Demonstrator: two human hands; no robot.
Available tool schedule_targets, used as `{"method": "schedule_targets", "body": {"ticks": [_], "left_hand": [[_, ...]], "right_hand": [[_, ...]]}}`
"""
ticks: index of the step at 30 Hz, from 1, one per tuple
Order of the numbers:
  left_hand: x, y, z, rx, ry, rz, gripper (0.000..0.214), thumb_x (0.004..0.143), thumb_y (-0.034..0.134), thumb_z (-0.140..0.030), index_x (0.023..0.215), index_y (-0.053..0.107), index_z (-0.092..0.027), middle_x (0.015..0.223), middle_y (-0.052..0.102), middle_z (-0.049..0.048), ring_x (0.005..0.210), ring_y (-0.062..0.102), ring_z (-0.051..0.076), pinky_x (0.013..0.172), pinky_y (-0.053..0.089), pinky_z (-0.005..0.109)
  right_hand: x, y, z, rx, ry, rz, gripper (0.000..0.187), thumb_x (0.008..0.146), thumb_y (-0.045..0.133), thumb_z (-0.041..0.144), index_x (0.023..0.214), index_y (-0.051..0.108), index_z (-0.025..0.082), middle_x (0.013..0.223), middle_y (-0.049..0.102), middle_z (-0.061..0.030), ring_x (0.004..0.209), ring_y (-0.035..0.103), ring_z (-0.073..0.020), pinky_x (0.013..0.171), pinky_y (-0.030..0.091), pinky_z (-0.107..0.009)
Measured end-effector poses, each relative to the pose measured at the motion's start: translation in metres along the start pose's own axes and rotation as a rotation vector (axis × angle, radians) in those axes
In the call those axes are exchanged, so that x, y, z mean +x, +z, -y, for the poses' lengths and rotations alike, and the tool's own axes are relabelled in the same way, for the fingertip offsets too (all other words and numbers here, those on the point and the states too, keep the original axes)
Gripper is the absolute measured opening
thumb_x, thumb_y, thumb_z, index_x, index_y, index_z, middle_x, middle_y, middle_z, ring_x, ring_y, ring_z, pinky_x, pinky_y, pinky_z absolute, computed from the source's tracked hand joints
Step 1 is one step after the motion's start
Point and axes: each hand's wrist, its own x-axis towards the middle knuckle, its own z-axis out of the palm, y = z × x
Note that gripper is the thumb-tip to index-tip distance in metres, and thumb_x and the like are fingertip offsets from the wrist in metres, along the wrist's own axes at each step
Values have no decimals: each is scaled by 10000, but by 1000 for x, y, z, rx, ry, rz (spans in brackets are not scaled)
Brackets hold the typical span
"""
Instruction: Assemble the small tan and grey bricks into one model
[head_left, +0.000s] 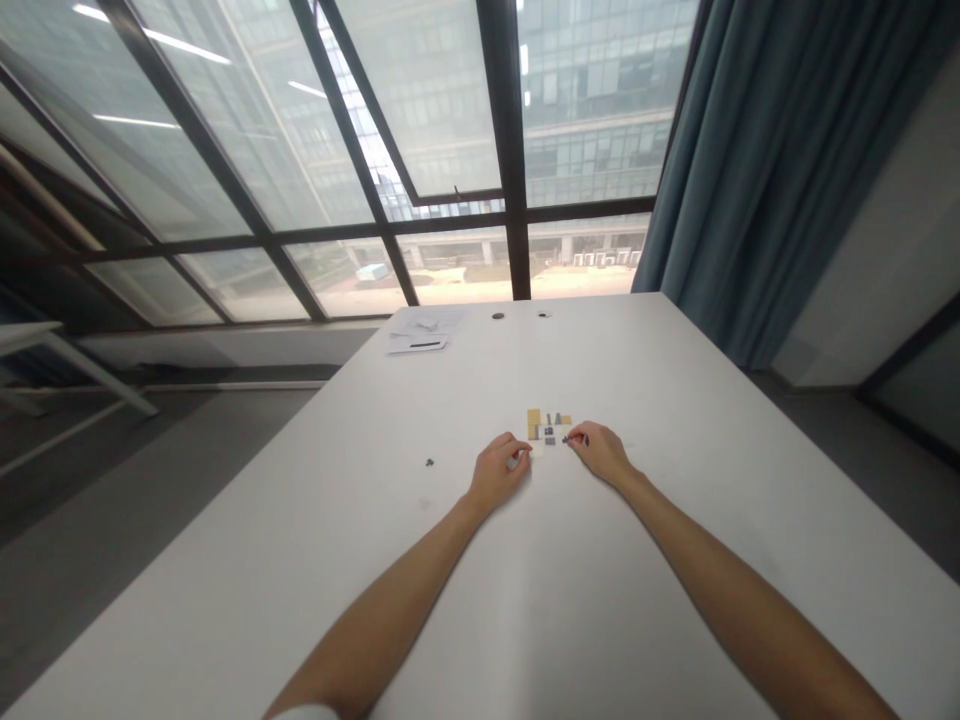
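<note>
A small group of flat tan, grey and white pieces lies on the white table, with a tan piece (533, 416) at its back left corner and a grey piece (550, 441) at its front. My right hand (598, 452) pinches a small dark piece (565, 440) at the group's right side. On the other side, my left hand (501, 468) rests with curled fingers, thumb and forefinger tips close together beside a pale piece (537, 451). Whether those tips grip anything is too small to make out. Apart from the group, a little dark piece (430, 462) lies left of my left hand.
Papers (418, 344) with a dark strip lie at the far left of the white table (480, 390). Two round holes are near its back edge, one being a dark hole (498, 316). Windows stand behind, and a blue curtain (757, 200) hangs at right.
</note>
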Motion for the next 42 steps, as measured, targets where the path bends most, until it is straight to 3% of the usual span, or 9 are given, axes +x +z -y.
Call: {"method": "schedule_targets", "body": {"ticks": [14,20,25,42], "left_hand": [[0,3,4,-30,39,-31,178,920,549,-194,947,726,-200,794,600,22,788,592,150,737,456,262],[-2,4,9,-41,28,-19,183,915,549,-173,956,726,-201,803,597,19,799,587,150,737,445,263],[-1,4,8,-58,15,-31,184,904,549,-157,938,727,-193,786,588,14,782,581,145,728,437,260],[1,5,7,-34,7,-22,197,916,536,-167,927,730,-196,791,607,19,753,573,140,703,428,255]], "right_hand": [[0,3,-2,12,-9,-19,115,863,654,239,905,757,209,895,735,-31,806,629,-163,713,399,-257],[-1,2,-6,92,-31,-88,141,864,611,228,824,738,185,831,710,-31,756,604,-154,700,401,-250],[-5,-1,0,-1,-13,-78,140,839,599,180,796,732,181,817,708,-30,748,595,-147,685,374,-243],[-6,3,11,-136,29,-68,141,877,647,304,817,725,204,830,700,-23,717,580,-140,634,328,-250]]}}
